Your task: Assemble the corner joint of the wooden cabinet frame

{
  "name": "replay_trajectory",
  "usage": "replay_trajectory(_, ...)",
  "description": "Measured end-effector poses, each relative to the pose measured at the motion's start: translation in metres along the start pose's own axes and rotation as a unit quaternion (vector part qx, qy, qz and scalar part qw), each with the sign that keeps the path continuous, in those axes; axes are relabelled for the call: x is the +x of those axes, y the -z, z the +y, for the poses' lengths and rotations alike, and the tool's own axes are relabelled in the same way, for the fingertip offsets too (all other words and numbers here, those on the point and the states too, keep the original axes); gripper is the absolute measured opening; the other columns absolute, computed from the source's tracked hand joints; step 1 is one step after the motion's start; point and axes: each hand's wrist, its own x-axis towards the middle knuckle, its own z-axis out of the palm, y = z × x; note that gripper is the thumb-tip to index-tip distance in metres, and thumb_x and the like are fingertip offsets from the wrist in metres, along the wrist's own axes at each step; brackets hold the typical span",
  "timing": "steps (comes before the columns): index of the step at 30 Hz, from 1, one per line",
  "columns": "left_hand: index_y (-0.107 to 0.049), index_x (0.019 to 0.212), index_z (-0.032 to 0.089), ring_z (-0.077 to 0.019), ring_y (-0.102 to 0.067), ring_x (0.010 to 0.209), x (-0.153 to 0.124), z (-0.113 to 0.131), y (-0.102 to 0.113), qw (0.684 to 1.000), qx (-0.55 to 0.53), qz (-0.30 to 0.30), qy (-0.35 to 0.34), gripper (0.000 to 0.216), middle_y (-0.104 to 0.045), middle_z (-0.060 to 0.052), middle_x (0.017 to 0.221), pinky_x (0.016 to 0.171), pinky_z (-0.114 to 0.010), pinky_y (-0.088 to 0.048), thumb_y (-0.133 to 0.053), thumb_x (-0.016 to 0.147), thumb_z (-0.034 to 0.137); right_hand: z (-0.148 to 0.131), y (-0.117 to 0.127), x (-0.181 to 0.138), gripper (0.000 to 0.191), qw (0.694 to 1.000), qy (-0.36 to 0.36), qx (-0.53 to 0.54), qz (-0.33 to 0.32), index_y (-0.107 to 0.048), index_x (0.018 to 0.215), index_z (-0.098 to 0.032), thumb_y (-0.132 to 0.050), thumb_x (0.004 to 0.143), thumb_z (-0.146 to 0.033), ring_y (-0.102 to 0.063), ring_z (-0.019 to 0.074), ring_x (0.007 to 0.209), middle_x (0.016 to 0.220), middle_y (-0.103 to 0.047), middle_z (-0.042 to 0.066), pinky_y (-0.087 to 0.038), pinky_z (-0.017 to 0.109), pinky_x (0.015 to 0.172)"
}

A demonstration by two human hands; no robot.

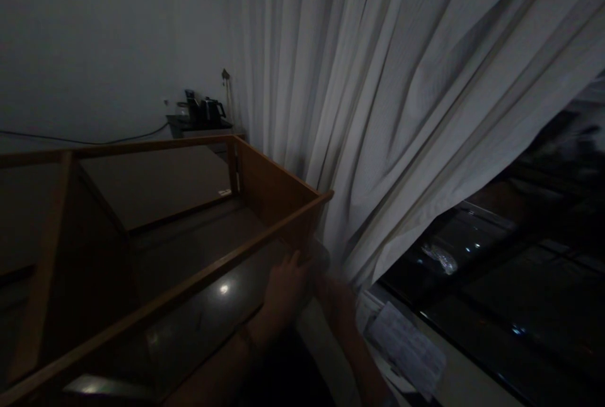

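The room is dim. My left hand point(286, 287) reaches forward beneath the corner of a wooden frame point(278, 218), its fingers curled round a dark rounded object point(317, 257) that I cannot make out. My right hand point(338, 300) sits just to the right of it, close to the foot of the white curtain point(401, 111); its fingers are lost in shadow. Both forearms come up from the bottom edge of the view.
A glossy dark surface point(208, 312) lies under the wooden frame. A dark window point(510, 268) shows at the right behind the pulled-aside curtain. White papers point(406, 350) lie on the sill. A kettle point(211, 109) stands on a far shelf by the wall.
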Motion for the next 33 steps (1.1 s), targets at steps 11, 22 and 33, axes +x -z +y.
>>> replay_trajectory(11,-0.047,0.130,0.036,-0.0241,-0.050,0.114,0.001,-0.001,-0.001,1.000,-0.003,0.002,-0.002,0.040,-0.045,-0.008,0.136,0.086,-0.037,-0.045,-0.044,0.090,0.031,-0.010,-0.008,0.003,0.068,0.966,-0.090,0.239,-0.046,-0.066,0.068,-0.017,-0.025,0.089,-0.067,-0.047,0.0120,0.044,0.049,-0.055,-0.001,-0.036,0.022,0.046)
replay_trajectory(22,-0.046,0.130,0.037,-0.0228,-0.049,0.113,0.000,-0.001,0.002,1.000,-0.004,-0.009,-0.003,0.043,-0.046,-0.007,0.132,0.084,-0.034,-0.046,-0.045,0.089,0.026,0.006,0.008,0.001,0.028,0.985,0.130,-0.110,0.029,-0.066,0.097,-0.023,-0.045,0.094,-0.040,-0.063,0.0201,0.084,0.089,-0.070,0.008,-0.041,0.029,0.078)
replay_trajectory(33,-0.049,0.128,0.035,-0.0215,-0.052,0.108,-0.002,0.001,0.005,1.000,0.001,0.003,-0.004,0.038,-0.048,-0.007,0.131,0.082,-0.033,-0.047,-0.042,0.091,0.031,-0.011,-0.013,0.005,0.054,0.984,-0.073,0.141,0.075,-0.061,0.076,-0.017,-0.027,0.094,-0.055,-0.056,0.0151,0.057,0.068,-0.064,0.005,-0.040,0.024,0.054)
